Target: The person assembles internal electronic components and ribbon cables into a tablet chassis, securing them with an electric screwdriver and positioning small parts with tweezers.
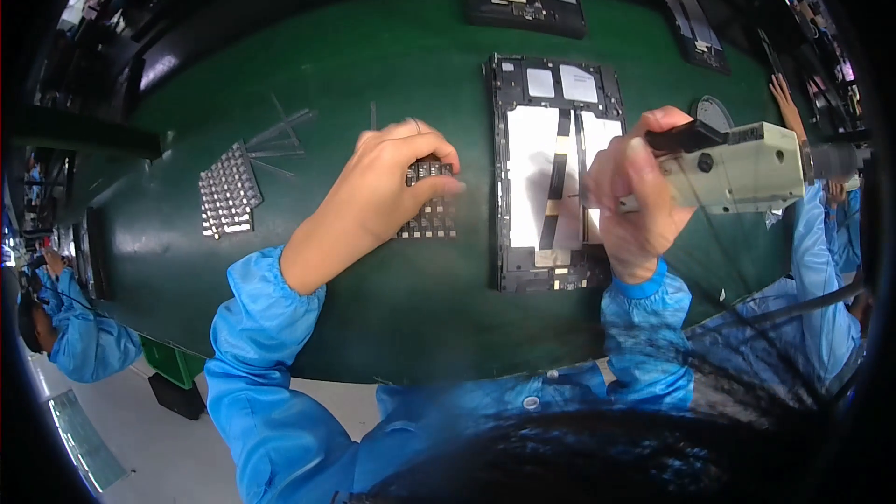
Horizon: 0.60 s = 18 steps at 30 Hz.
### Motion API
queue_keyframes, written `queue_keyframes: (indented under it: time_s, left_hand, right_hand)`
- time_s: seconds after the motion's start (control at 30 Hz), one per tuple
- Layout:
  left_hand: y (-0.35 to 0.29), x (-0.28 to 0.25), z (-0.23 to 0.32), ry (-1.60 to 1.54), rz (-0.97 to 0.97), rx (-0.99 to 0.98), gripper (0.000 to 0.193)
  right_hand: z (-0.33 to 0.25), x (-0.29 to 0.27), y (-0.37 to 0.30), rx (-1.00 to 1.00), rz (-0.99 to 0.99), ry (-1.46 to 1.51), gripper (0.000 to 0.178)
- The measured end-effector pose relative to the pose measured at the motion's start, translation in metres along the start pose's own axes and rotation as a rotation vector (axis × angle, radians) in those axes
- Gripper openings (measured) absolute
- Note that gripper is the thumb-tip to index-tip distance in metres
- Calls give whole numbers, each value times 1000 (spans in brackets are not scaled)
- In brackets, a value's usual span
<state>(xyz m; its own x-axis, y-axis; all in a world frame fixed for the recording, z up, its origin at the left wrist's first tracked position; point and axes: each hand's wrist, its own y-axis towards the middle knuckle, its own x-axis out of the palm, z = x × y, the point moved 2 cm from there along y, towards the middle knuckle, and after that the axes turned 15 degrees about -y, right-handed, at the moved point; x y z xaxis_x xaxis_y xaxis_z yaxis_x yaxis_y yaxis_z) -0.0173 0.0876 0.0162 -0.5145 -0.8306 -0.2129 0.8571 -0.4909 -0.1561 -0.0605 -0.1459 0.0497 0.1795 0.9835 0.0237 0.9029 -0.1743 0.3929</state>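
My left hand (397,168) is bent over a sheet of small metal parts (431,219) lying on the green table. Its thumb and index finger curl together at the sheet's far end; whatever lies between the tips is too small to make out. Just right of that sheet is an opened tablet-like device (523,177), black-framed, with white panels and dark ribbon cables. Over its right side, my right hand (644,182) is closed around a pale, boxy hand-held power tool (737,173) with a black piece on top. Motion blurs some of the right fingers.
Left on the green table (327,317) lie another sheet of small metal parts (227,191) and clear plastic strips (280,135). More opened devices (525,9) (689,19) sit at the far side. Co-workers' blue sleeves (89,341) show at both edges. A green crate (173,361) stands below.
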Motion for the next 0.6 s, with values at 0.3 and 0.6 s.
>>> queue_keyframes:
  time_s: [0.3,0.6]
  left_hand:
    - [-17,30,21,-141,40,-2,13]
    - [-22,52,13,-94,32,49,20]
  right_hand:
    - [5,1,-3,-52,-115,103,31]
    - [1,-3,-7,-39,-126,34,31]
